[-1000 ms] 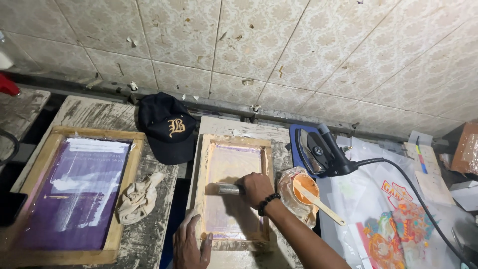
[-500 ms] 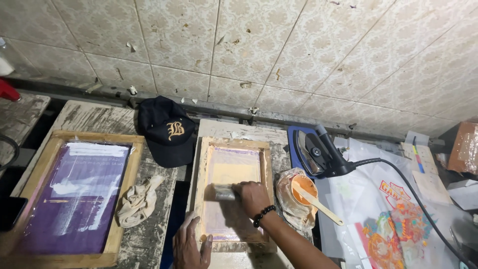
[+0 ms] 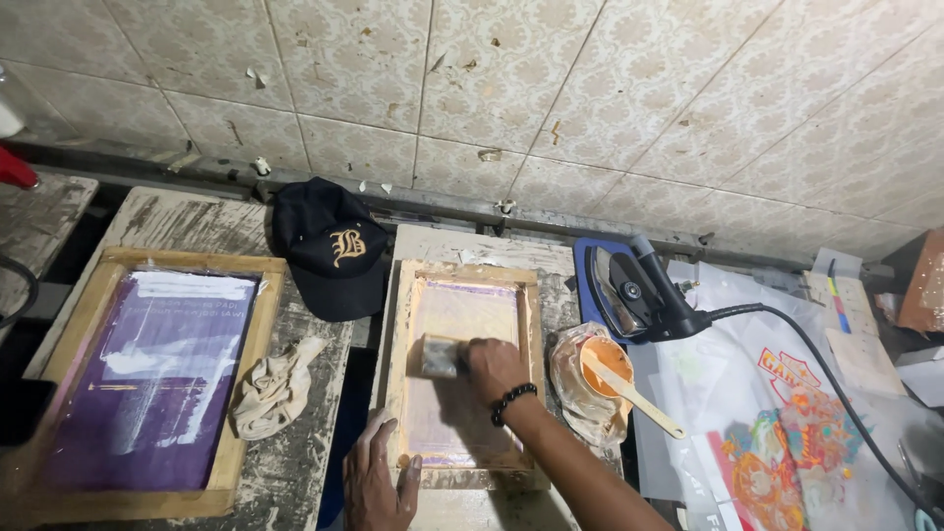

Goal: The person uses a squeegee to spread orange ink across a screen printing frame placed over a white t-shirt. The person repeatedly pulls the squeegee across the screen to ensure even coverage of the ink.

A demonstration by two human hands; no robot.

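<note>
A small frame (image 3: 462, 374) is set at the centre, with a squeegee (image 3: 441, 356) on its mesh. A larger frame (image 3: 147, 379) is placed to its left, a rag (image 3: 270, 388) between them. A cap (image 3: 329, 246) is laid behind the rag; a paint tub (image 3: 600, 379) and an iron (image 3: 639, 290) are found to the right

Back wall (image 3: 551, 88) covered in cream patterned tiles, chipped and spotted, dark grout lines running slantwise. Grimy metal ledge (image 3: 413, 197) along wall foot, bits of debris on it. Below, worn wooden tabletops (image 3: 187, 221), paint-stained and scratched, dark gaps between them. Right side draped in white plastic sheet (image 3: 728, 374). Light dim, yellowish, brightest on tiles.
</note>
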